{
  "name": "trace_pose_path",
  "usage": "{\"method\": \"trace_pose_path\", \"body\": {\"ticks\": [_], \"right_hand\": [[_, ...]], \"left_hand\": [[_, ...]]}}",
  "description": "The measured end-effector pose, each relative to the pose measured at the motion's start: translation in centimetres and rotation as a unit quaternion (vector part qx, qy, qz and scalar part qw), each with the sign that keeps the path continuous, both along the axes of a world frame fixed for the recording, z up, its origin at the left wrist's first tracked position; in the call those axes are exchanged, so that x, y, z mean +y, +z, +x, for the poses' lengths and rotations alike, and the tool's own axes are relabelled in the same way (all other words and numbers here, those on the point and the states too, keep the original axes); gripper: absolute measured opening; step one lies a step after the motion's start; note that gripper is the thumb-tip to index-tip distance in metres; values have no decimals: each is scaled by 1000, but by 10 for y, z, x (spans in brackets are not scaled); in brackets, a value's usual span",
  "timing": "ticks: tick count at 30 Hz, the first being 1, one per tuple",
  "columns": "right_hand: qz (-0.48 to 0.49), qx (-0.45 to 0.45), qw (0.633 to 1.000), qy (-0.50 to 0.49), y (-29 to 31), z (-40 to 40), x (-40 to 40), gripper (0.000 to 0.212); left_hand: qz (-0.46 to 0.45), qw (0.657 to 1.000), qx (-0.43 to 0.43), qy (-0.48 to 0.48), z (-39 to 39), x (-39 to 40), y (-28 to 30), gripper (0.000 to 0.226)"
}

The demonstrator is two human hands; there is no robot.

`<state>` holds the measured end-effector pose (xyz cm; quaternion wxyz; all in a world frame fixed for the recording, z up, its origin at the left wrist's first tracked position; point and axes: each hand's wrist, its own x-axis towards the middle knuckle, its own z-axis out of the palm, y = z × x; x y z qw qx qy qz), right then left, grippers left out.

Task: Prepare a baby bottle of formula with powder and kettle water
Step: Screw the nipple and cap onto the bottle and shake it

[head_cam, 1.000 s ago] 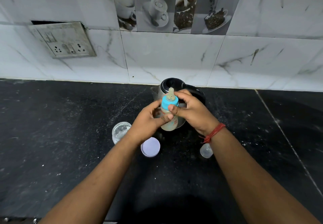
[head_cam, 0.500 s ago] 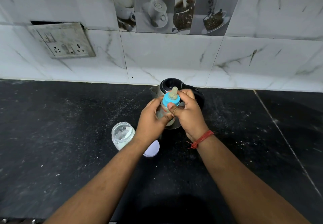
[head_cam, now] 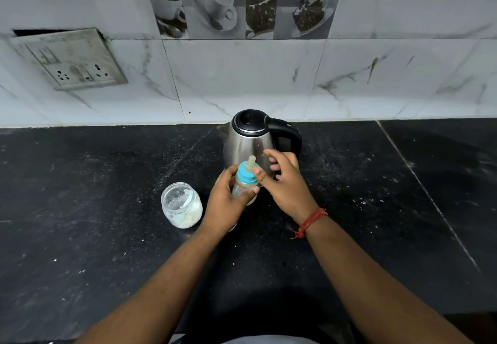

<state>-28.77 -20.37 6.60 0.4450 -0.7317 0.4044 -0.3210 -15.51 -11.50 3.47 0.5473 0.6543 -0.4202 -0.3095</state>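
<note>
The right hand (head_cam: 286, 182), which a moment ago pinched the blue collar, now spreads its fingers loose beside the baby bottle (head_cam: 244, 182) that the left hand (head_cam: 226, 198) grips before the kettle (head_cam: 248, 142), so the cap seems tightened.

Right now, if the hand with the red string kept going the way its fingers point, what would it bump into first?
Probably the kettle. The right hand has its fingers spread, pointing up and left toward the steel side just behind the bottle. Depth is hard to judge.
</note>
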Motion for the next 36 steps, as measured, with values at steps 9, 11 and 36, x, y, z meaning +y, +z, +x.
{"method": "trace_pose_path", "body": {"ticks": [9, 11, 36], "right_hand": [[-72, 171, 977, -107, -61, -78, -8, 47], [-69, 215, 968, -108, -72, -93, -9, 54], [-19, -1, 999, -39, -8, -46, -6, 52]], "left_hand": [[55, 998, -31, -20, -12, 12, -27, 58], [54, 998, -31, -26, -19, 13, -32, 55], [27, 1000, -12, 0, -2, 21, -15, 54]]}}
